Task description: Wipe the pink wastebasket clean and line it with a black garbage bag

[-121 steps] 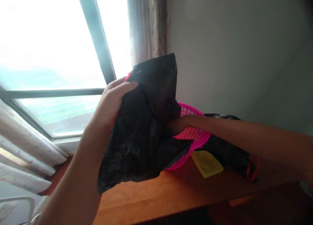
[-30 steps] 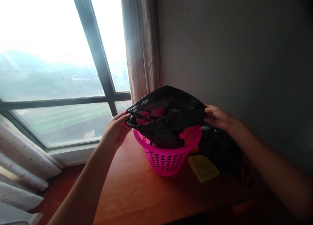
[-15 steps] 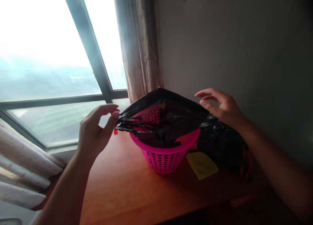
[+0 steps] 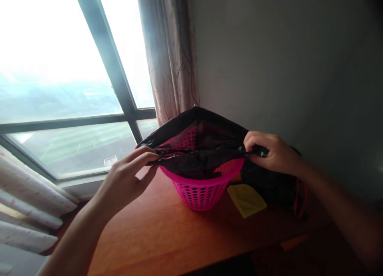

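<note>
A pink perforated plastic basket (image 4: 200, 194) stands upright on a wooden table (image 4: 140, 236). Inside it and over its back rim hangs a black garbage bag (image 4: 185, 164), whose mouth gapes upward with the far edge peaked. My left hand (image 4: 128, 176) pinches the near edge of the bag at the basket's left side. At the right side, my right hand (image 4: 269, 152) is closed on the bag's other corner. The near edge stretches between both hands, above the basket's front rim.
A folded yellow cloth (image 4: 247, 200) lies right of the basket. Behind it is another black plastic bag (image 4: 275, 188) with a red drawstring. A window (image 4: 74, 148) and curtains (image 4: 176, 52) are at the left and back, a grey wall (image 4: 269, 60) at the right.
My right hand has come down and closed on the bag's right corner. My left hand has shifted right and down onto the near edge, which is now pulled straighter.
</note>
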